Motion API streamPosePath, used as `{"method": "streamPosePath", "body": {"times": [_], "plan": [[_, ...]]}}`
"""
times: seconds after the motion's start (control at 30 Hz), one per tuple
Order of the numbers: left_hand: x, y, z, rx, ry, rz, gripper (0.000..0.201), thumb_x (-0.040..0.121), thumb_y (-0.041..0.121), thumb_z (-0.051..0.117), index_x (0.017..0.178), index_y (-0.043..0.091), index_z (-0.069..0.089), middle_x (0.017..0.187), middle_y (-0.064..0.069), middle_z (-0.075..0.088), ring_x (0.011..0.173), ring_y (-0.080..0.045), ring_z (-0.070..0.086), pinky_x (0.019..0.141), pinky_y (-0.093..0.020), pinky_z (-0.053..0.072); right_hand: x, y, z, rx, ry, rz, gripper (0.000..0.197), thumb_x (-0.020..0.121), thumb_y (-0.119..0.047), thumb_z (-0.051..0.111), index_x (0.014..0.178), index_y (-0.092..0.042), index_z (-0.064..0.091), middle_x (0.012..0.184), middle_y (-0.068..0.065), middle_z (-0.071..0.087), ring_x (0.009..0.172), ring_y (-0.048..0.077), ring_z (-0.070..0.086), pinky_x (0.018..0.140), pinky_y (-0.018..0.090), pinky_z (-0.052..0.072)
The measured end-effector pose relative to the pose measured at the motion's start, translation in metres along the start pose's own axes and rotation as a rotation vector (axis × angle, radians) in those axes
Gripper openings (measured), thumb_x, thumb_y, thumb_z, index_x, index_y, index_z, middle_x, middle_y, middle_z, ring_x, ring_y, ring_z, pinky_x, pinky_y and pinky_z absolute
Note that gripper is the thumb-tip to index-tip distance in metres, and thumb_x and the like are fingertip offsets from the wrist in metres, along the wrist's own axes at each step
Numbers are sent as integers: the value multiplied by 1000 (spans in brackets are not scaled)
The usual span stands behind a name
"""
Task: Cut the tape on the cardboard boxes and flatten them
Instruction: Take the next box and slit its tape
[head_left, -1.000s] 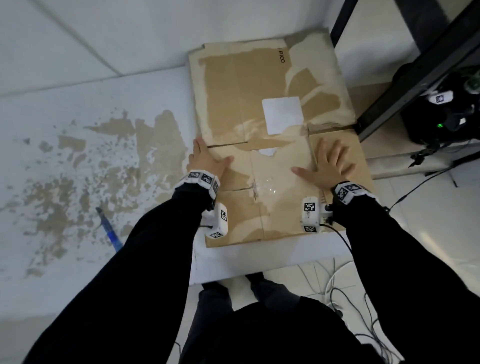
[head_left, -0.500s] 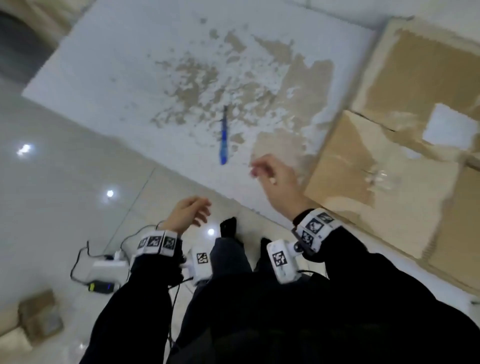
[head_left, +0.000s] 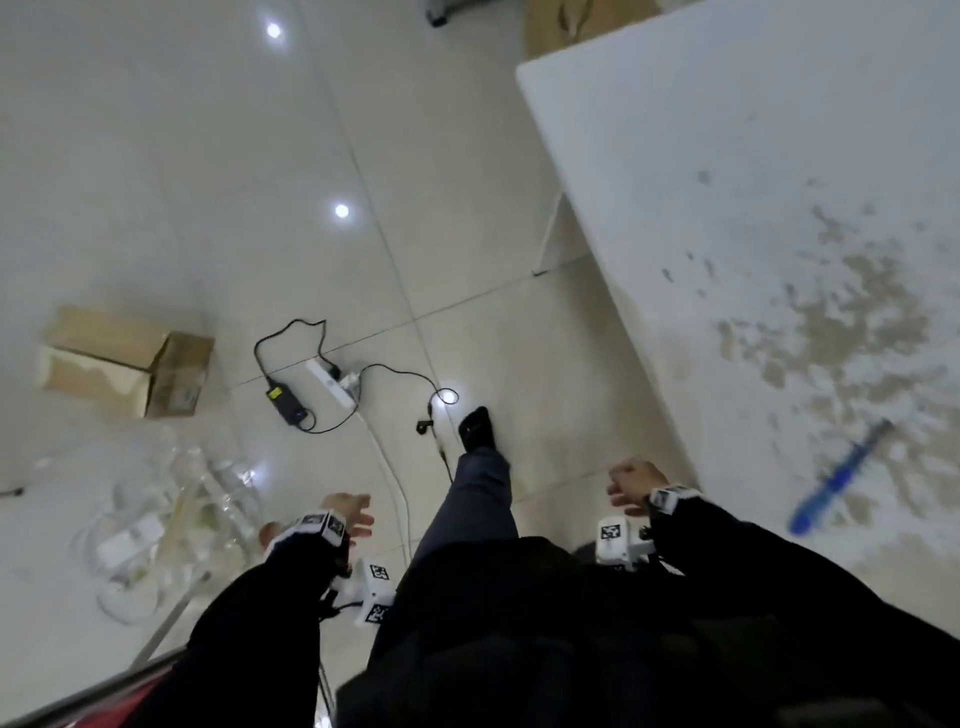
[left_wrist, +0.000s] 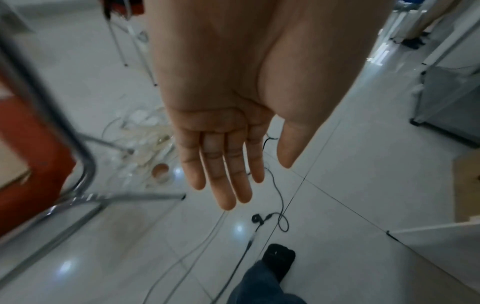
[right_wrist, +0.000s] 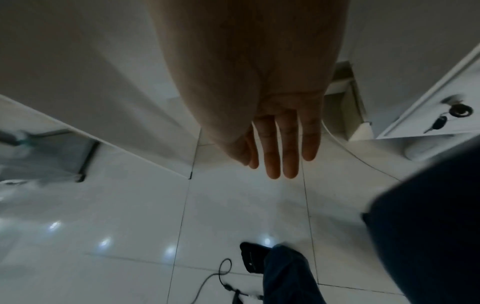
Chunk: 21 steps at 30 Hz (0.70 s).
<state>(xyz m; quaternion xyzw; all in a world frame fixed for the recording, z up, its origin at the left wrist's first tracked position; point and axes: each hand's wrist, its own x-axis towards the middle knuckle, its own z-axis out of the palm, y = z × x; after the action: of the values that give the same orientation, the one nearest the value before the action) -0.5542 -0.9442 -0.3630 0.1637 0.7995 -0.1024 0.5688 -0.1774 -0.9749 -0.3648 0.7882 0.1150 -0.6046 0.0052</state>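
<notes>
Far left on the tiled floor (head_left: 156, 182): an intact box (head_left: 124, 358), upright, well apart from both hands; right of it a power strip (head_left: 332, 384) with adapter and cables, and near the person a heap of clear plastic (head_left: 171, 514). Left hand (head_left: 345, 514) hangs over the floor beside the raised leg (head_left: 478, 499), fingers (left_wrist: 221, 174) straight and together, holding nothing; right hand (head_left: 634, 480), fingers (right_wrist: 283, 148) also extended, empty, near the table (head_left: 727, 156) edge. Far right, a blue cutter (head_left: 836, 480) lies on the stained tabletop, untouched.
</notes>
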Motion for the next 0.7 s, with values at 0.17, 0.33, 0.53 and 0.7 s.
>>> {"method": "streamPosePath", "body": {"times": [0.17, 0.33, 0.53, 0.7], "plan": [[27, 99, -49, 180, 152, 288, 21, 93, 17, 54, 99, 0, 64, 92, -22, 68, 81, -31, 64, 82, -40, 55, 3, -94, 20, 84, -9, 13, 12, 99, -8, 40, 94, -9, 51, 77, 5, 51, 56, 13, 59, 45, 18, 48], [29, 215, -67, 108, 13, 407, 16, 96, 15, 50, 102, 0, 55, 71, -7, 60, 59, -21, 58, 55, -27, 44, 5, -237, 32, 189, -38, -154, 11, 98, -13, 44, 101, -6, 52, 75, 10, 55, 60, 20, 55, 54, 27, 46], [43, 339, -125, 26, 29, 393, 12, 97, 10, 49, 104, 1, 54, 66, -8, 56, 47, -17, 55, 37, -18, 39, 42, -383, 23, 235, -101, -140, 25, 99, -11, 44, 119, 1, 52, 77, 12, 57, 66, 23, 55, 60, 32, 41], [53, 437, -194, -102, 3, 246, 13, 100, 16, 45, 102, 6, 53, 77, -11, 59, 61, -21, 54, 62, -27, 36, 29, -514, 10, 217, -40, -275, 11, 98, -14, 44, 103, -8, 52, 73, 7, 56, 60, 17, 53, 54, 26, 41]]}}
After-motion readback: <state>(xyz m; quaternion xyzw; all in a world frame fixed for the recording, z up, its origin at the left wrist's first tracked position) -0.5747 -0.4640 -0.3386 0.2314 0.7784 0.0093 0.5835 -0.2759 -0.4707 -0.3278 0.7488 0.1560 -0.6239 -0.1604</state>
